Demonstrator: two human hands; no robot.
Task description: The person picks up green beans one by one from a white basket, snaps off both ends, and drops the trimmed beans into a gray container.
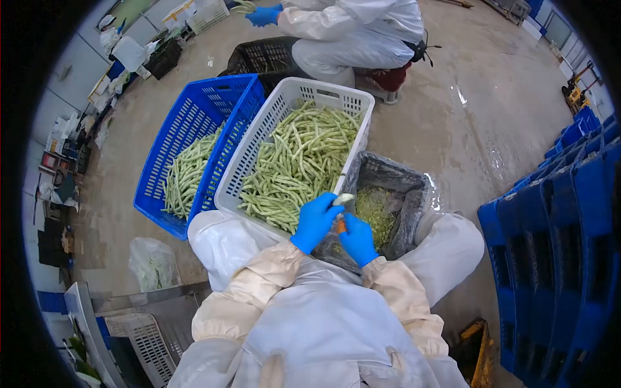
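Note:
My left hand [315, 222], in a blue glove, is closed around green beans [343, 199], whose pale ends stick out past the fingertips. My right hand [358, 240], also gloved in blue, grips a knife [341, 226] by its orange handle, close beside the bean ends. Below both hands stands a dark crate lined with plastic [414, 187], with chopped green trimmings [375, 210] inside. A white basket [230, 187] heaped with long green beans [304, 152] is just beyond my left hand. Left of it, a blue basket [152, 171] holds more beans [189, 169].
Another person [356, 32] in white sits ahead by a black crate [259, 57], a blue-gloved hand holding beans. Stacked blue pallets [556, 252] rise at the right. A clear plastic bag [154, 262] lies on the wet floor [466, 129] at left, near a metal table edge.

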